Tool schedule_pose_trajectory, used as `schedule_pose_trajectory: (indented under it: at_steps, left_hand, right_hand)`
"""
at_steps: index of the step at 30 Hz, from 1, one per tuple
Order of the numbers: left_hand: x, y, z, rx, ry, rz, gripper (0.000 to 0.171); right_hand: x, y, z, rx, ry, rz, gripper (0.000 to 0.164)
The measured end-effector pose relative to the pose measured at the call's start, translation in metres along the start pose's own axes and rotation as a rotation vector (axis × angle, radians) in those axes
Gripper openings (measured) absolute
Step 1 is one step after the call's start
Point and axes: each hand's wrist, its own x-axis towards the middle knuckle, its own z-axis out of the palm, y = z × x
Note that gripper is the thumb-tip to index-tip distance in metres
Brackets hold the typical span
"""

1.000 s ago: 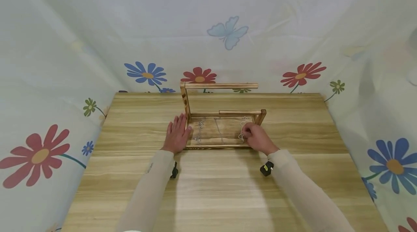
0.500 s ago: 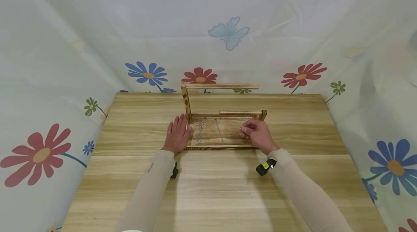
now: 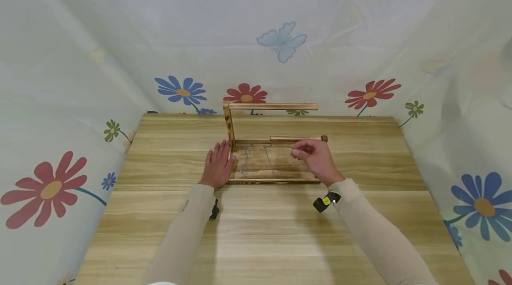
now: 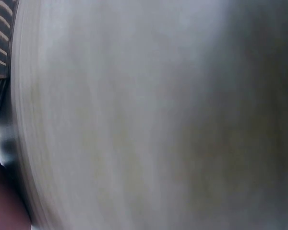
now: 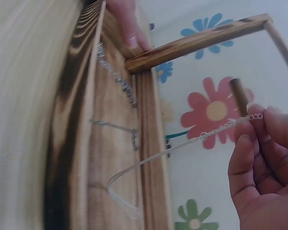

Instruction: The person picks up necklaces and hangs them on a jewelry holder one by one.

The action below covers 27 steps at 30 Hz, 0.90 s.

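A wooden jewelry stand (image 3: pixel 272 182) with a shallow tray base, a tall bar and a shorter bar stands on the table. My left hand (image 3: pixel 217 166) rests on the tray's left end, fingers straight. Between thumb and fingertips, my right hand (image 3: pixel 318 160) pinches one end of a thin silver chain (image 5: pixel 158 154) above the tray's right part. In the right wrist view the chain slants down, its lower part lying in the tray. A knotted chain (image 5: pixel 117 79) and another chain (image 5: pixel 114 126) lie across the tray. The left wrist view is mostly blurred tabletop.
The stand's tall bar (image 3: pixel 276 106) runs above the tray's back edge. Lower, the short bar (image 3: pixel 294 138) lies just behind my right hand. The wood-grain table (image 3: pixel 264 236) meets a flower-printed cloth (image 3: pixel 328 71) at the back and sides.
My right hand has taken hold of the chain at the tray's right end and lifted one end, moving slightly up and left. My left hand has stayed in place.
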Motion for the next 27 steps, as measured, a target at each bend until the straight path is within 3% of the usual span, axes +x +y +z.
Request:
schedule_pose_trajectory:
  at_steps: [13, 20, 27]
  left_hand:
    - [0.003, -0.01, 0.007, -0.001, 0.017, 0.027, 0.066]
    - [-0.004, -0.005, 0.006, -0.014, 0.031, 0.019, 0.067]
    - [0.001, -0.006, 0.007, 0.005, 0.039, 0.025, 0.067]
  right_hand:
    - [0.006, -0.035, -0.001, 0.003, 0.001, 0.011, 0.021]
    - [0.011, -0.045, 0.003, 0.024, 0.004, -0.027, 0.014]
    - [0.019, -0.058, 0.004, 0.046, -0.014, -0.016, 0.015]
